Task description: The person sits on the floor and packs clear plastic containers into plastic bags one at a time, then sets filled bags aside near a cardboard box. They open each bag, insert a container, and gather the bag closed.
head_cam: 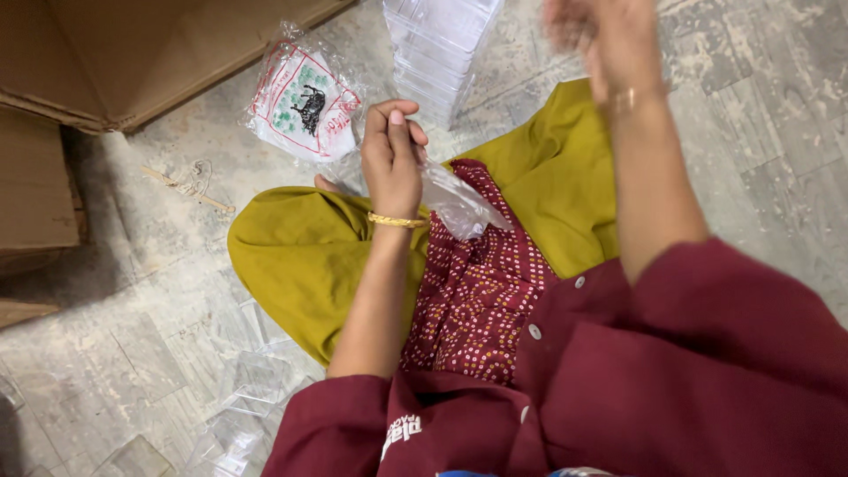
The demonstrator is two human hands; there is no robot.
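The person sits cross-legged on the stone floor (pixel 132 353), and the left hand (pixel 393 159) is closed, fingers pinched together on the top of a thin clear plastic bag (pixel 459 205) that hangs down over the lap, against the dotted maroon cloth. The right hand (pixel 605 40) is raised near the top edge of the view, blurred, holding nothing that can be seen; whether its fingers are spread or curled I cannot tell. The two hands are well apart.

Just beyond the left hand a printed packet of bags (pixel 302 104) lies on the floor, and near the top edge stands a stack of clear plastic boxes (pixel 440 49). More clear boxes (pixel 252 384) lie loose on the floor by the left knee, toward the lower left corner. Cardboard cartons (pixel 106 53) fill the upper left corner.

The risks, as I judge them: the bag is slippery film held by one pinch only, so it could slide free or tear if pulled. The raised right hand passes close to the tall stack, and a brush of the wrist might topple it. The loose boxes by the knee could crack if the leg shifts onto them
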